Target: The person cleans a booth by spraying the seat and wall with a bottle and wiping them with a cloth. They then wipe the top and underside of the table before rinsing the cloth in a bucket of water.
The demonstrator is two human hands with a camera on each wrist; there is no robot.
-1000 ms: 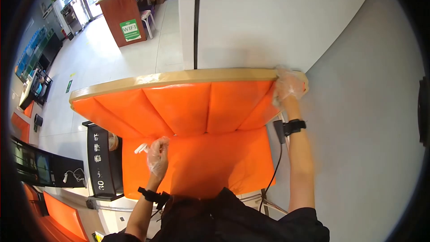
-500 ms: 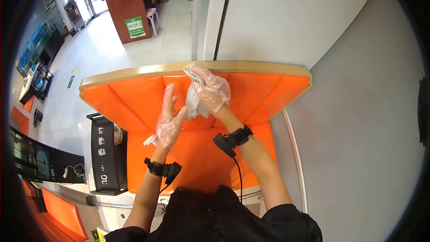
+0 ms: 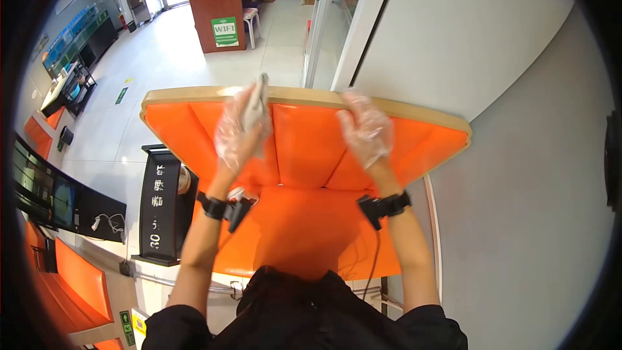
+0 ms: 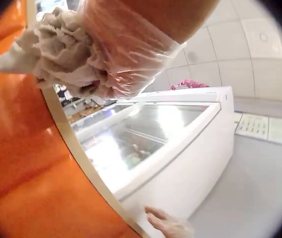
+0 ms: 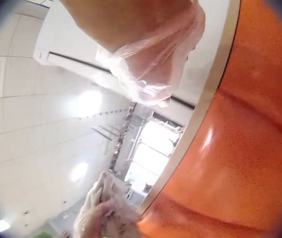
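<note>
A crumpled grey-white cloth (image 3: 255,109) is gripped in the left hand (image 3: 236,131), at the tan top edge (image 3: 295,94) of an orange padded backrest (image 3: 304,142). In the left wrist view the bunched cloth (image 4: 66,49) sticks out beside the gloved left hand (image 4: 126,54). The right hand (image 3: 368,131), in a clear plastic glove, holds nothing, its fingers extended near the same edge, to the right of the left hand. Whether it touches the backrest, I cannot tell.
An orange seat (image 3: 304,227) lies below the hands, with a small white item (image 3: 238,193) on it. A black stand with white lettering (image 3: 157,201) is at the left. Behind the backrest are a white cabinet (image 3: 453,32) and a brown counter (image 3: 210,13).
The cloth has passed from the right hand to the left. The left hand has risen to the top edge, and the right hand has moved right, away from the cloth. The head view has shifted.
</note>
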